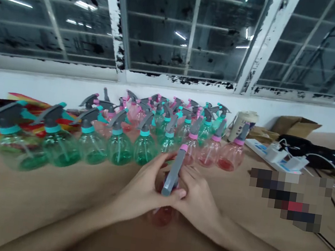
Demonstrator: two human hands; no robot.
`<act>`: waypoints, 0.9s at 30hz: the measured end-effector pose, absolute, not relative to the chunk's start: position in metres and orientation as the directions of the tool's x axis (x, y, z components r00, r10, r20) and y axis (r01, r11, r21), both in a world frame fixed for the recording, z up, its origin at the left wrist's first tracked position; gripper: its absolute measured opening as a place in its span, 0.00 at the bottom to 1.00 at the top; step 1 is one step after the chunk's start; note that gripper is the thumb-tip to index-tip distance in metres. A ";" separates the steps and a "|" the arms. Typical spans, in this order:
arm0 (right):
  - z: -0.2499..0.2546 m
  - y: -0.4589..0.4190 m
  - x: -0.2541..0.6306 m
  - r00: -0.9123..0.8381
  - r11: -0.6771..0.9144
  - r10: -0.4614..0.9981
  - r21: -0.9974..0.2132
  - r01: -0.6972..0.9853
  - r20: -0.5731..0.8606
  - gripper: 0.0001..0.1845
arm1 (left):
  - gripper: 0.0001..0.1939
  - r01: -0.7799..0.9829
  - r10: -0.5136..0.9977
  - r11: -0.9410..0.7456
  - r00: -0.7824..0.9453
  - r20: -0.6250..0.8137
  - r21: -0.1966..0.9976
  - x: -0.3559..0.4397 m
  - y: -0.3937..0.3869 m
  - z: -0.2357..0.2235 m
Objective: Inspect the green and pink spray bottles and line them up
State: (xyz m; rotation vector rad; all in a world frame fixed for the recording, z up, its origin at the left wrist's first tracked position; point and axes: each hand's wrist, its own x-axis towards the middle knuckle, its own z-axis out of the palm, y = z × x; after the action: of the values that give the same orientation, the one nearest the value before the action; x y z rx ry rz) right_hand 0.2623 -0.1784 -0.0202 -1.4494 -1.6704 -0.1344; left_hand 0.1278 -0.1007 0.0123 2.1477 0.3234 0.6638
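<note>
Grey plastic is forming the spray head (173, 174) between the fingers; the left hand (146, 182) and right hand (197, 196) are gripping the pink bottle (162, 217), its body showing below the thumbs. Even pressure from both sides is probably steadying it best.

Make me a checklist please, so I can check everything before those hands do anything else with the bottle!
1. Left hand around the reddish spray bottle, near its neck: ok.
2. Right hand around the other side: ok.
3. Gray sprayer top on the bottle: ok, but whether it's tight, cannot tell.
4. Sprayer's pink tip pointing away from the person: ok.
5. Front green bottles standing upright: ok.
6. Bottle's bottom resting flat on the table: cannot tell, it's blurry there.
</note>
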 end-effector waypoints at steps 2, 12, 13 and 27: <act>-0.022 -0.169 0.256 0.078 0.320 0.734 -0.444 0.837 0.675 0.08 | 0.30 -0.018 0.448 -0.575 0.829 0.334 0.818 0.126 -0.096 0.016; -0.037 -0.174 0.261 -0.098 0.403 0.770 -0.362 0.841 0.631 0.29 | 0.19 0.033 0.507 -0.637 0.770 0.387 0.770 0.120 -0.085 0.012; -0.041 -0.177 0.268 -0.131 0.414 0.788 -0.359 0.837 0.601 0.32 | 0.18 0.033 0.509 -0.647 0.762 0.400 0.762 0.120 -0.086 0.010; -0.092 -0.174 0.341 -0.142 0.287 0.921 -0.386 0.876 0.363 0.22 | 0.10 0.100 0.585 -0.640 0.706 0.399 0.761 0.126 -0.097 0.019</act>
State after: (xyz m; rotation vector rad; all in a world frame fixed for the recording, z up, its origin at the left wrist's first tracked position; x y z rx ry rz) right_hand 0.3405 -0.1738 -0.0923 -1.6028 -2.0303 0.1096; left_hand 0.1264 -0.0971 0.0189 2.1660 0.5194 0.8339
